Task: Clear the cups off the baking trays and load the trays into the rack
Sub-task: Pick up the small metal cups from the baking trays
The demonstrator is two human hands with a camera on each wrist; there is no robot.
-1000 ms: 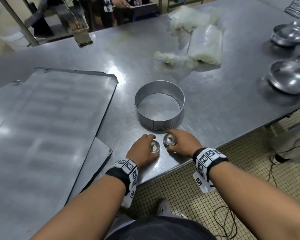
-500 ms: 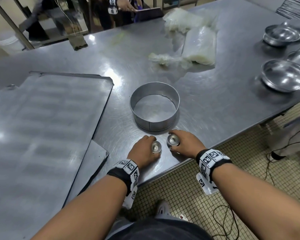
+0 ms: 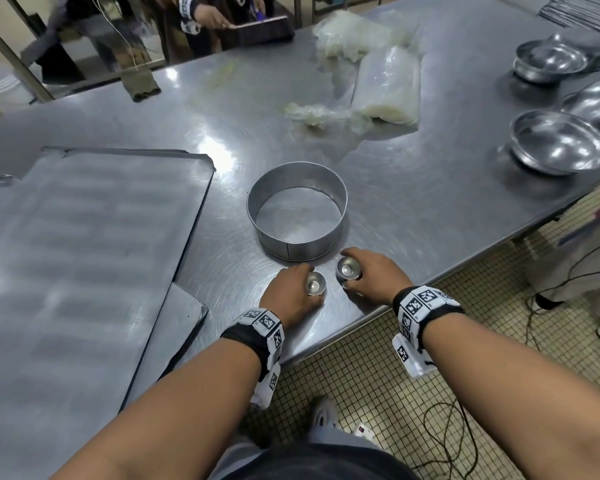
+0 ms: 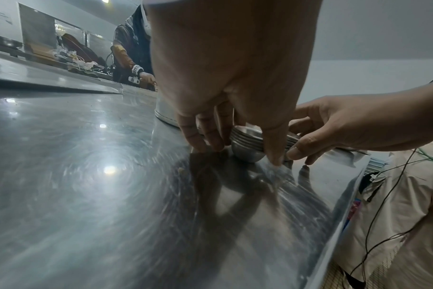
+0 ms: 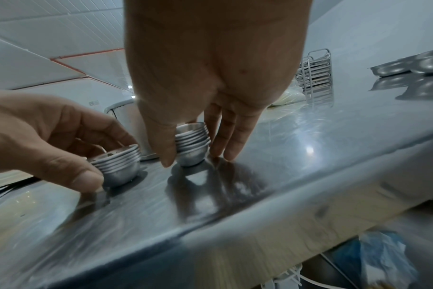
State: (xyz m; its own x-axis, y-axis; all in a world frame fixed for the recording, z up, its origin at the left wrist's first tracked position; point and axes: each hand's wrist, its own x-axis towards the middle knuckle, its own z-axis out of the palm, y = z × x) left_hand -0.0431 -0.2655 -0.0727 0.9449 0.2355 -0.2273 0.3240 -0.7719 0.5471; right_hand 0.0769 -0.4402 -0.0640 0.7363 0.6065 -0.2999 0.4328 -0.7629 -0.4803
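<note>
Two short stacks of small metal cups stand on the steel table (image 3: 430, 188) near its front edge. My left hand (image 3: 291, 296) grips the left stack (image 3: 316, 283) with thumb and fingers around it, as the left wrist view shows on that stack (image 4: 247, 144). My right hand (image 3: 374, 271) holds the right stack (image 3: 349, 268) the same way, thumb on one side and fingers on the other of the stack (image 5: 192, 148). The left stack (image 5: 119, 166) also shows in the right wrist view. Large flat baking trays (image 3: 84, 254) lie overlapped at the left, bare of cups.
A round metal ring pan (image 3: 297, 209) stands just behind the hands. Plastic bags (image 3: 385, 84) lie further back and steel bowls (image 3: 558, 143) sit at the right. A wire rack (image 5: 314, 78) stands beyond the table. Another person (image 3: 201, 15) works at the far side.
Both hands keep hold of their stacks by the front edge. They have edged slightly to the right relative to the ring pan, and the head view has shifted a little.
</note>
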